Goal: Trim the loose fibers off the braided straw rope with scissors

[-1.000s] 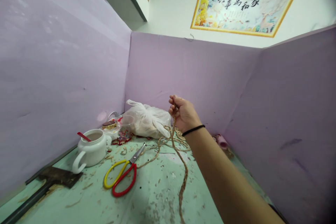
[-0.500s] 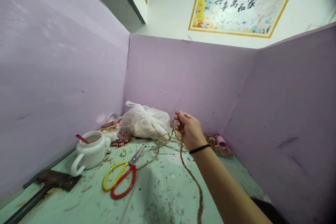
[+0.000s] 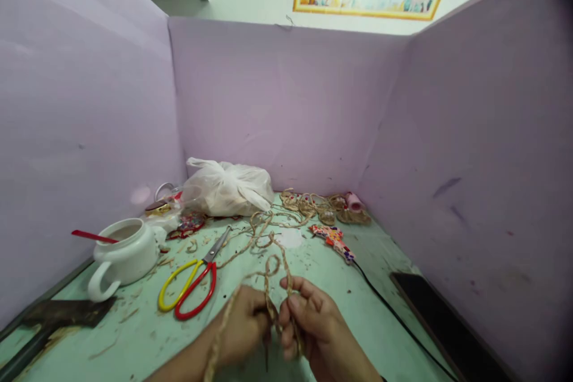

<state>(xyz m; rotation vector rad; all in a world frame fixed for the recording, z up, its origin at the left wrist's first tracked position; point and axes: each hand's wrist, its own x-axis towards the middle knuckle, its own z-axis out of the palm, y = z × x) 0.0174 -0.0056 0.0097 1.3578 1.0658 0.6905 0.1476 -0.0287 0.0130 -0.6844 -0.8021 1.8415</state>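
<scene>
Braided brown twine rises in a small loop between my two hands and trails back over the table. My left hand, partly blurred, is closed on the twine at the loop's lower end; a thin dark pointed item shows below its fingers, too unclear to name. Close on its right, my right hand pinches another stretch of the twine between thumb and fingers. One length of twine hangs in front of my left wrist. Scissors with one yellow and one red handle lie left of my hands.
A white pot with a red stick stands at left, above a dark-bladed tool. A white plastic bag sits at the back. Rope pieces and a pink spool lie back right, a patterned corded item nearer. Purple panels surround the table.
My left hand has come into view holding twine. My right hand has come down and nearer, beside it. The view has shifted, showing the patterned item and the dark slab at right.
</scene>
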